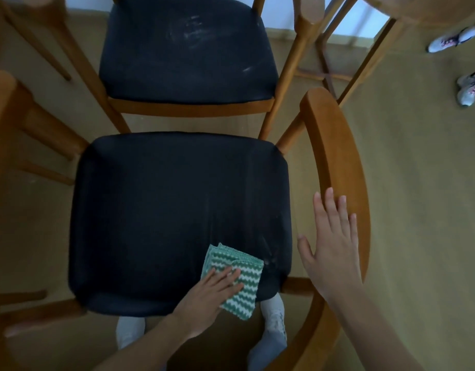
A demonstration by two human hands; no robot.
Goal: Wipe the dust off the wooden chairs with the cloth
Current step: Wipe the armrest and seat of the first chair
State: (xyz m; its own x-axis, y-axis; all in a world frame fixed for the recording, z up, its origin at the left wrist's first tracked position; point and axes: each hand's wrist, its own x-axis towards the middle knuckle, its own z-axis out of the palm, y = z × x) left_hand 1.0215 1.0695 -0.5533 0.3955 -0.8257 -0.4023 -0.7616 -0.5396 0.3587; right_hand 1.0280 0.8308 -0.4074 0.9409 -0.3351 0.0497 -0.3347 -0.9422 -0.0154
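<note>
Now, L hand point(212, 293) flat on cloth point(247, 275)

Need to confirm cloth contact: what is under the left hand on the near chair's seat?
The folded green-and-white zigzag cloth, flat on the dark seat near a corner, lies under the left hand. The seat beneath the cloth is covered, so dust there cannot be seen.

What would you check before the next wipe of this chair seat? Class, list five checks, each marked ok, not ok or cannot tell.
1. Cloth lies flat on the near seat: ok.
2. Left hand presses the cloth with flat fingers: ok.
3. Right hand touches the curved rail: cannot tell.
4. Near seat dust-free: not ok, pale streaks on its right side.
5. Far seat wiped: not ok, dust marks show.
</note>
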